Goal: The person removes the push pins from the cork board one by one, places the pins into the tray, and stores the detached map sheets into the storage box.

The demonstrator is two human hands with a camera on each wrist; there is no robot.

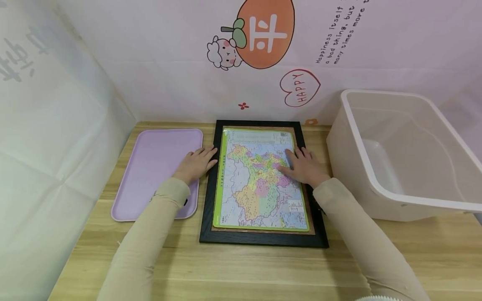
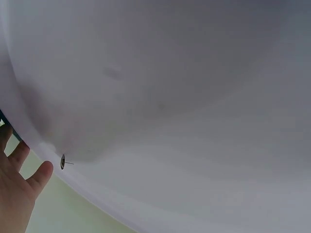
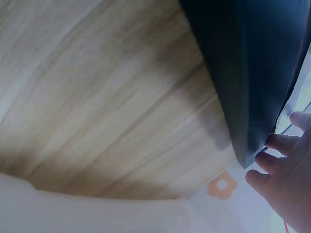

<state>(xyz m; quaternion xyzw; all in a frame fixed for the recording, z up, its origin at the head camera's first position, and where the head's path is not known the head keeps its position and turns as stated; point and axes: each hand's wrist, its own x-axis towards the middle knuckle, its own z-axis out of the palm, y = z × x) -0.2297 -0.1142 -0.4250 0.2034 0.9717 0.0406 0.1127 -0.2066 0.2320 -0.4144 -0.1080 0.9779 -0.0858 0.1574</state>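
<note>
A black rectangular frame [image 1: 263, 239] lies flat on the wooden table, with a brown backing showing inside its border. On that backing rests a colourful map sheet [image 1: 241, 200] with a green edge. My left hand [image 1: 196, 164] is spread over the right edge of a purple tray [image 1: 158, 163], its fingertips at the frame's left border. The right hand [image 1: 304, 168] lies across the frame's right border, with thumb and forefinger over the map. Seen from the right wrist, its fingers [image 3: 282, 145] are extended beside the dark border. Neither hand grips anything.
To the right stands a large white plastic bin [image 1: 376, 167], close to the right forearm. A printed white cloth [image 1: 169, 83] hangs behind the table [image 1: 241, 271]. In the left wrist view, a small dark round piece [image 2: 62, 161] with a thin wire shows against the tray.
</note>
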